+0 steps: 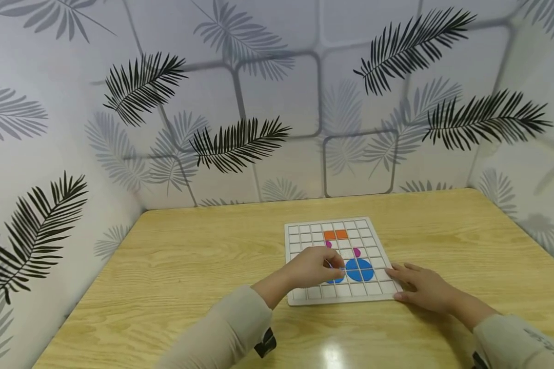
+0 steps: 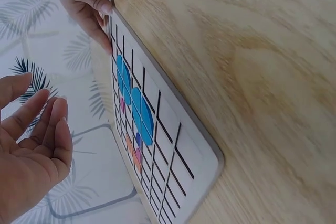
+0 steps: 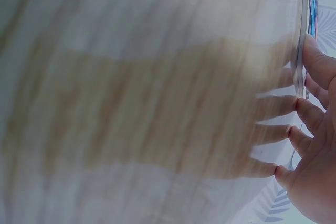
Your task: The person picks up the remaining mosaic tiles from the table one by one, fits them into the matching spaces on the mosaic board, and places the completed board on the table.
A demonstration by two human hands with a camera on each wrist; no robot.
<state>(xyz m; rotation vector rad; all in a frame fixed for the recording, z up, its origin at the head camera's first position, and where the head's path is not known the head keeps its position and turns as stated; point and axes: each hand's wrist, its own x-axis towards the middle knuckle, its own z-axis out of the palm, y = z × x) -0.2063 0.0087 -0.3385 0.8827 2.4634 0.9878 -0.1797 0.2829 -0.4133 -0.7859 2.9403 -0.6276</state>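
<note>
A white grid board (image 1: 341, 301) lies flat on the table. On it are two blue round shapes (image 1: 365, 275), two orange squares (image 1: 341, 234) and small magenta half-rounds (image 1: 357, 252). My left hand (image 1: 309, 269) hovers over the board, covering part of the left blue shape (image 1: 337, 280). Its fingers are loosely bent, with thumb and fingertips apart and no piece between them in the left wrist view. A small dark blue piece (image 2: 138, 139) shows on the board there. With fingers spread, my right hand (image 1: 427, 289) touches the board's right edge near its front corner.
The board rests on a pale wood-grain table (image 1: 203, 256). Behind and beside the table stand walls (image 1: 286, 92) covered in leaf patterns. A black strap (image 1: 265, 342) sits at the left sleeve's cuff.
</note>
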